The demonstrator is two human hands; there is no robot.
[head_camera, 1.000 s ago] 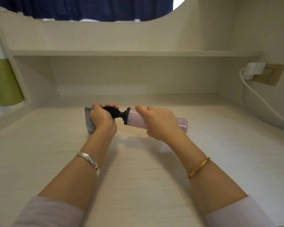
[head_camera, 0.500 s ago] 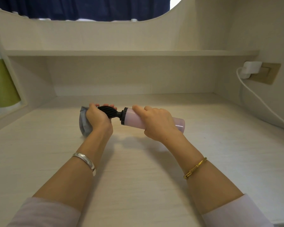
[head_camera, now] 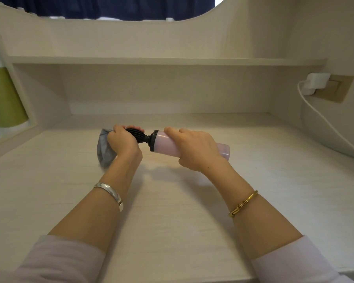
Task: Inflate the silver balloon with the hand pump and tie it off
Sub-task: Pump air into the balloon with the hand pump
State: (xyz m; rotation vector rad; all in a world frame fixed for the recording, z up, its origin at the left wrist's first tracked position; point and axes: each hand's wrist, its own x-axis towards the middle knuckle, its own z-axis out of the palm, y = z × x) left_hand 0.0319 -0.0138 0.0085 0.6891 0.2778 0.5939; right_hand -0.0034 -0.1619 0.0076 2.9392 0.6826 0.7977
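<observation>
The hand pump (head_camera: 164, 144) has a pale pink barrel and a black ribbed nozzle end, and it lies level above the desk. My right hand (head_camera: 194, 149) grips the pink barrel from above. My left hand (head_camera: 122, 140) is curled round the black ribbed nozzle, where the neck of the silver balloon (head_camera: 104, 149) is hidden under my fingers. The balloon hangs limp and crumpled to the left of that hand, only slightly filled.
The pale wooden desk (head_camera: 172, 211) has a back wall and a low shelf (head_camera: 151, 60) above it. A white charger (head_camera: 316, 82) sits in a wall socket at the right, its cable (head_camera: 327, 127) trailing down the right wall.
The pink barrel has slid a little to the right, away from the black nozzle, so more of the thin black neck shows. The balloon looks slightly fuller and hangs lower.
</observation>
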